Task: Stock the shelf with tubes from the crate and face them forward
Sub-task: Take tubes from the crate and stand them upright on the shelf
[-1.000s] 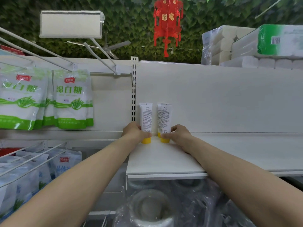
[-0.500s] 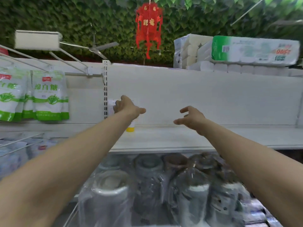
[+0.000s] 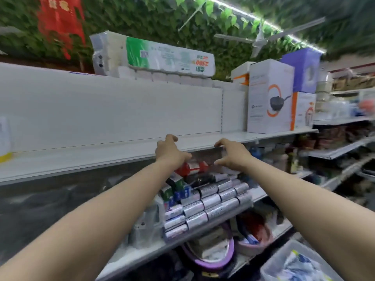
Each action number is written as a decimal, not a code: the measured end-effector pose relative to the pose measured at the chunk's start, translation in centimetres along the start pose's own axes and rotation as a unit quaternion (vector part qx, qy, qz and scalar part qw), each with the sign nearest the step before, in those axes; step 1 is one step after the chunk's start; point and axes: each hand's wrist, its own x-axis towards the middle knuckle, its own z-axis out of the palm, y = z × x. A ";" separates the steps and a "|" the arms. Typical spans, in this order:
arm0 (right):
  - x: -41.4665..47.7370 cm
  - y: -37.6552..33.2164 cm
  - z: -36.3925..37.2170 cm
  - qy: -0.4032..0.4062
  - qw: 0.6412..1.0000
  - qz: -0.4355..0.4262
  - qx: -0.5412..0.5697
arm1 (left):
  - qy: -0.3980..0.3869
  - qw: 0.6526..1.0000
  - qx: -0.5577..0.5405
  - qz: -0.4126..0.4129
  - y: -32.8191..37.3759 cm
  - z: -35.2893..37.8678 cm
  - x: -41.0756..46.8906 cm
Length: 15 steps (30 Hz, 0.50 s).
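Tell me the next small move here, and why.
Probably swing both hands down to the crate at lower right to fetch more: the left hand and right hand hold nothing, and only one tube shows on the long white shelf.

Tube (image 3: 5,138) far left on shelf (image 3: 91,157), boxes (image 3: 269,98) at its right end, crate (image 3: 273,260) below right

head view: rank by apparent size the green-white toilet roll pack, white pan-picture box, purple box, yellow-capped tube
1. green-and-white wrapped toilet roll pack
2. white cardboard box with a pan picture
3. purple box
4. white tube with a yellow cap, cut off by the frame edge, so unsure
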 end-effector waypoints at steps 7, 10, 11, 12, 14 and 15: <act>-3.8 15.2 -4.1 0.000 0.990 0.096 -0.106 | -0.118 0.991 0.011 0.063 5.8 16.2 -2.3; -4.5 21.8 -4.7 -0.006 0.983 0.129 -0.127 | -0.157 0.984 0.016 0.085 8.1 23.0 -2.2; -4.6 23.9 -4.9 -0.008 0.982 0.138 -0.132 | -0.172 0.981 0.018 0.093 8.7 25.4 -2.1; -4.6 26.0 -5.1 -0.011 0.979 0.148 -0.137 | -0.187 0.977 0.018 0.101 9.4 27.7 -1.9; -4.2 30.5 -5.1 -0.017 0.974 0.169 -0.149 | -0.219 0.969 0.015 0.110 10.4 32.8 -1.3; -3.8 32.9 -5.0 -0.021 0.972 0.177 -0.156 | -0.232 0.966 0.014 0.112 10.8 35.4 -1.0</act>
